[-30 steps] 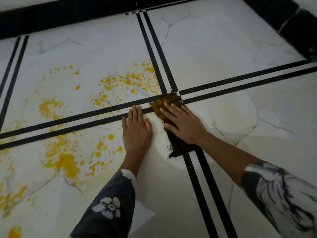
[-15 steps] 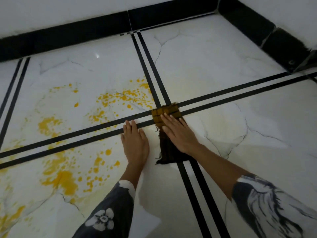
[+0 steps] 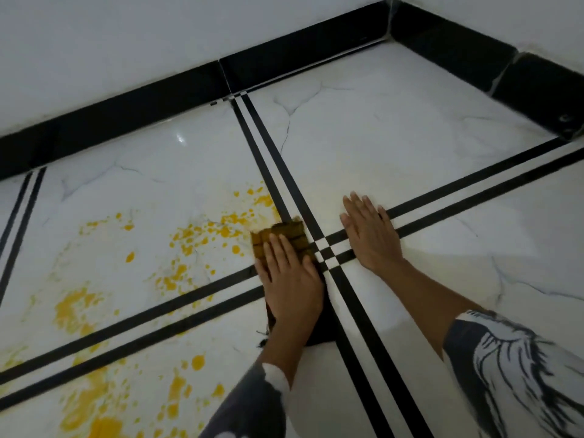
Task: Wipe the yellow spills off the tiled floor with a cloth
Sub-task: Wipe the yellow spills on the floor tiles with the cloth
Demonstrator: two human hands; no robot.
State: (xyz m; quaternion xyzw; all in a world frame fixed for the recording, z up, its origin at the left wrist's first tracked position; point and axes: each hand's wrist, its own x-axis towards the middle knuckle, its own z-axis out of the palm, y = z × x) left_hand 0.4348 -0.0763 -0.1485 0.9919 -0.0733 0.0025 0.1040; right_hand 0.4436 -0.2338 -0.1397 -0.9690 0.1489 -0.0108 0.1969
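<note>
Head view: the left hand (image 3: 290, 279), flat and open, presses the cloth (image 3: 279, 240) beside the stripe crossing while the right hand (image 3: 369, 232) rests empty on wiped floor (image 3: 395, 147); yellow spills (image 3: 202, 235) toward the floor's left edge remain.

My left hand (image 3: 289, 276) presses flat on the cloth (image 3: 281, 237) beside the yellow spills (image 3: 202, 235); my right hand (image 3: 369, 233) rests flat on the tiled floor (image 3: 395, 153).

Black skirting (image 3: 151, 99) runs below the white wall (image 3: 126, 36).
</note>
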